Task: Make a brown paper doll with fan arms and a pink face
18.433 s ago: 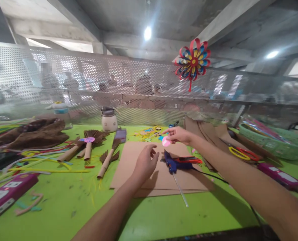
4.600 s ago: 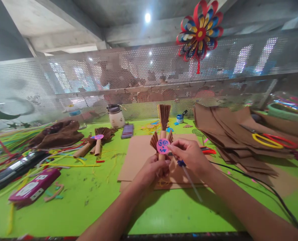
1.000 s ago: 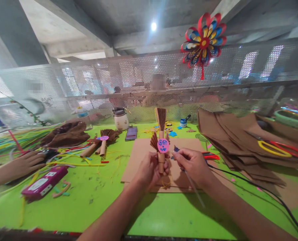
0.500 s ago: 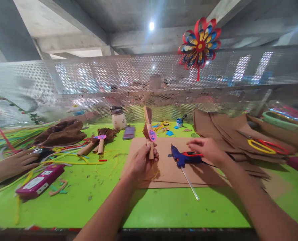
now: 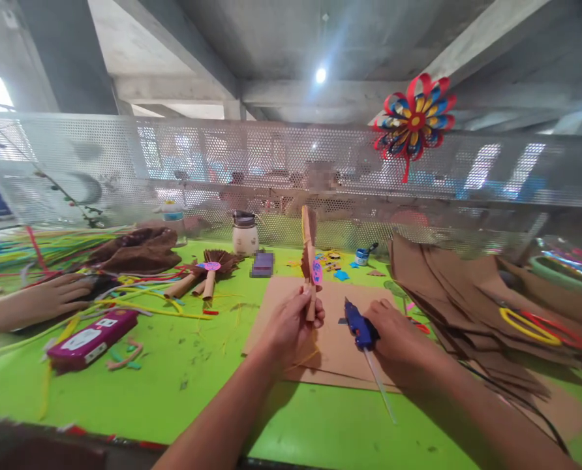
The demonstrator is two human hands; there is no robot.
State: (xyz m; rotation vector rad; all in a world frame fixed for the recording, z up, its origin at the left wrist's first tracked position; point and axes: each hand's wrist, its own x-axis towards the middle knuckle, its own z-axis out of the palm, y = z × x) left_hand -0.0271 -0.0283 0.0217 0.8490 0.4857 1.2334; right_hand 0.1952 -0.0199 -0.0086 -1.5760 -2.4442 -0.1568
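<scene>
A folded brown paper fan (image 5: 309,248) stands upright in my left hand (image 5: 291,326), whose fingers and thumb are wrapped round its rolled paper handle. A pink oval (image 5: 317,270) with blue marks is fixed on the fan. My right hand (image 5: 393,329) is closed round the handle of a blue hot glue gun (image 5: 358,323), partly hiding it. The gun lies over the brown paper sheets (image 5: 281,294), its nozzle pointing away from me and a clear glue stick (image 5: 380,385) poking out toward me.
Another person's hand (image 5: 66,294) lies at the left near a purple box (image 5: 92,339). Finished-looking fans (image 5: 210,277) sit beyond it. Brown paper stacks (image 5: 447,281) with yellow-and-red scissors (image 5: 530,326) are on the right. A jar (image 5: 245,234) and a small blue pot (image 5: 362,256) stand behind.
My right hand has come down from above the glue gun and closed on its handle. The fan stays in my left hand, turned more edge-on. The view has shifted left and up.
</scene>
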